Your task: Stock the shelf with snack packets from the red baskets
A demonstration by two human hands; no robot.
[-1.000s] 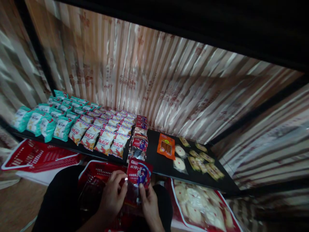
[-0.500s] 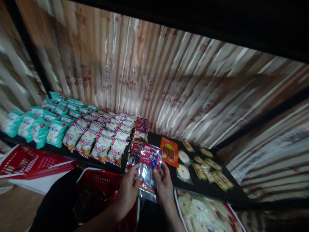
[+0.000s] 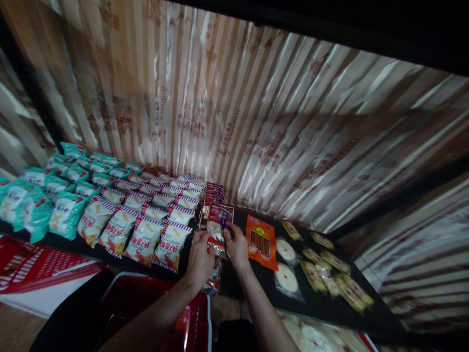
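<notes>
Between my two hands is a dark red snack packet point(image 3: 219, 217) with a silvery lower half. My left hand point(image 3: 201, 259) grips its lower left edge, fingers bent. On its right edge, my right hand point(image 3: 236, 244) pinches with thumb and fingers. The packet is over a row of matching red packets point(image 3: 214, 190) on the black shelf. To the left stand white snack bags with striped tops point(image 3: 144, 239). Just right of my right hand lies an orange packet of brown sticks point(image 3: 261, 242).
Teal snack bags point(image 3: 68, 215) fill the shelf's left end. Round white packs point(image 3: 287, 278) and small yellow-green packs point(image 3: 322, 278) lie at the right. Below the shelf are a red basket point(image 3: 208, 318) and another red basket point(image 3: 40, 264). A corrugated, plastic-covered wall point(image 3: 220, 98) rises behind.
Both hands have carried the red packet forward, away from me, onto the row of matching packets. The view has shifted slightly.
</notes>
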